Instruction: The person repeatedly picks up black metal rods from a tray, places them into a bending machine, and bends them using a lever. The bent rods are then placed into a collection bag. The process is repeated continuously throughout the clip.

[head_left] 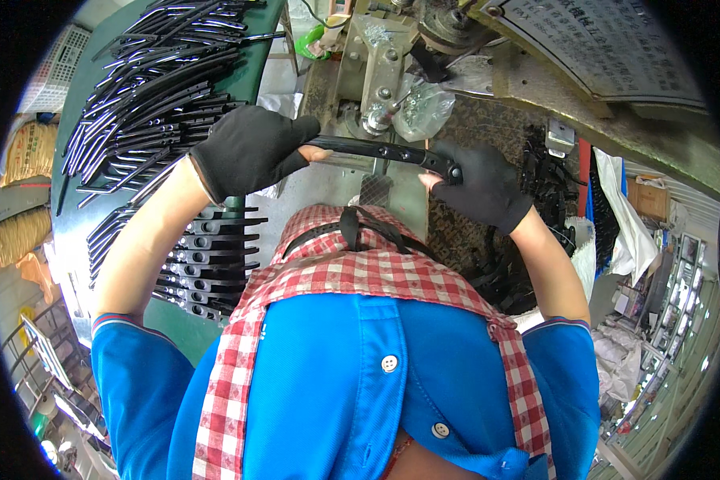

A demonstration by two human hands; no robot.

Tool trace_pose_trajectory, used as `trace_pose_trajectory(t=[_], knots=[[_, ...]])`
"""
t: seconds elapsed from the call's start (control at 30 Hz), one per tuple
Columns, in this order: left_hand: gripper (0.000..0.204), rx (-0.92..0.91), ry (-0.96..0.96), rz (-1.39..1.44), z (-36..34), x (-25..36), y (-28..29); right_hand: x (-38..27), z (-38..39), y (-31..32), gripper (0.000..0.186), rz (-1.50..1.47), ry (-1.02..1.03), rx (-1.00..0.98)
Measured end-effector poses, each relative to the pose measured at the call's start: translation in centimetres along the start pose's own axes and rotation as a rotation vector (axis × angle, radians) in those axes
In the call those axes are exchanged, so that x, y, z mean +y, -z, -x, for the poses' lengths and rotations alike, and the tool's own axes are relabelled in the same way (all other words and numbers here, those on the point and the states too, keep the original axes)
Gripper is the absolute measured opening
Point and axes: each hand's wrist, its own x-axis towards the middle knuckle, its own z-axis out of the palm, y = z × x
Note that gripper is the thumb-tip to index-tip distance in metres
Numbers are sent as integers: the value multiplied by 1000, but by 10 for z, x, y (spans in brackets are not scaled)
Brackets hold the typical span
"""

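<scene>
Between my two gloved hands I hold a black curved metal bar (pixel 368 147) with small holes along it, level in front of a press machine (pixel 382 100). My left hand (pixel 252 152), in a black glove with a bare thumb tip, grips the bar's left end. Around the right end, by a round knob or pivot, close the fingers of my right hand (pixel 484 180), gloved the same way. Just beyond the bar lies a clear plastic bag (pixel 426 110) of small parts, beside the machine's metal tooling.
On the left, a green table (pixel 186 330) bears a heap of black curved bars (pixel 156 88) and a stack of flat black parts with holes (pixel 204 264). Dark parts (pixel 528 248) pile up at the right. A metal plate with printing (pixel 600 48) juts in at upper right.
</scene>
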Motion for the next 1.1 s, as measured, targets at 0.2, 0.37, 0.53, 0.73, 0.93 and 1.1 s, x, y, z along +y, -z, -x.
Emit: trace_pose_trajectory(t=[0.2,0.37,0.53,0.73,0.93,1.1], knots=[[37,-63,34,15,-6,17,9,-14,-4,-2,33,7,51,-5],[36,-48,19,-33,-11,26,9,2,-8,-11,32,-11,67,-107],[36,-52,49,68,-8,25,-7,-20,-15,0,34,169,19,-109],[35,65,54,-88,-27,7,-2,1,-30,3,37,329,81,156],[34,228,18,-114,-43,-20,13,0,-38,36,46,29,-136,190],[35,156,13,-119,-48,-27,13,1,-39,31,47,14,-191,160]])
